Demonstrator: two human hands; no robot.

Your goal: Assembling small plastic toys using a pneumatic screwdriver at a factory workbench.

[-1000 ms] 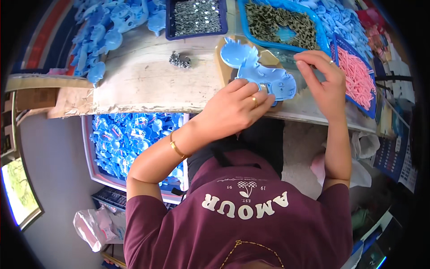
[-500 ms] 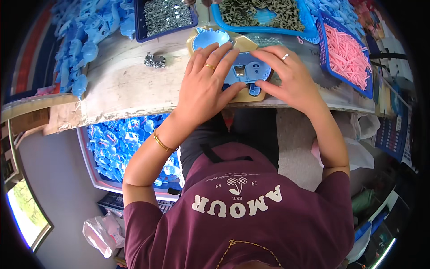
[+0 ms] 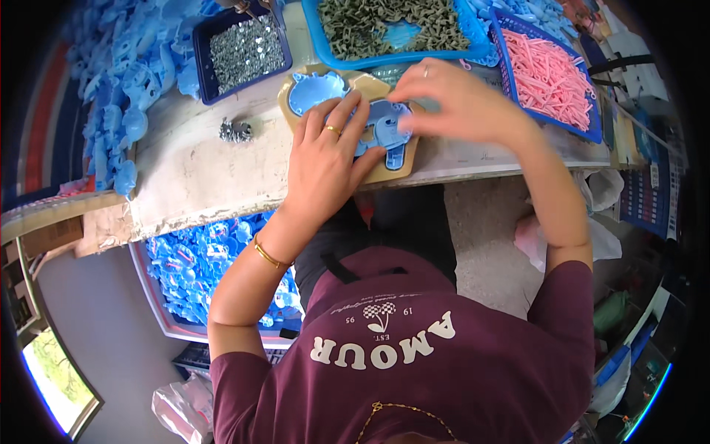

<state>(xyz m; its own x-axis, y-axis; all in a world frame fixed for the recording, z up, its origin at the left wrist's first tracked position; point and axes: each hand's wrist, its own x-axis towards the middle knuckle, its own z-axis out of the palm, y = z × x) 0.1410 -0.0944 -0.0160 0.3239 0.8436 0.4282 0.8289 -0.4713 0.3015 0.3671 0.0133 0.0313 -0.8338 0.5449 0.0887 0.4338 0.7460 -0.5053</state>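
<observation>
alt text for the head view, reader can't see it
A person's left hand lies over a blue part in a tan holder, the blurred right hand near its right end. Beyond: blue containers of silver, brown and pink pieces.

They wear a maroon T-shirt (image 3: 414, 379) and gold bracelet (image 3: 267, 254).

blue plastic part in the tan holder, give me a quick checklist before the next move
1. Blue plastic part lying in the tan holder: ok; full seating cannot tell, partly covered.
2. Left hand on the part: ok, spread over its middle.
3. Right hand grip empty: cannot tell, blurred.
4. Right hand clear of the part: not ok, over its right end.
5. Small metal pile clear of the holder: ok, apart on the left.
</observation>
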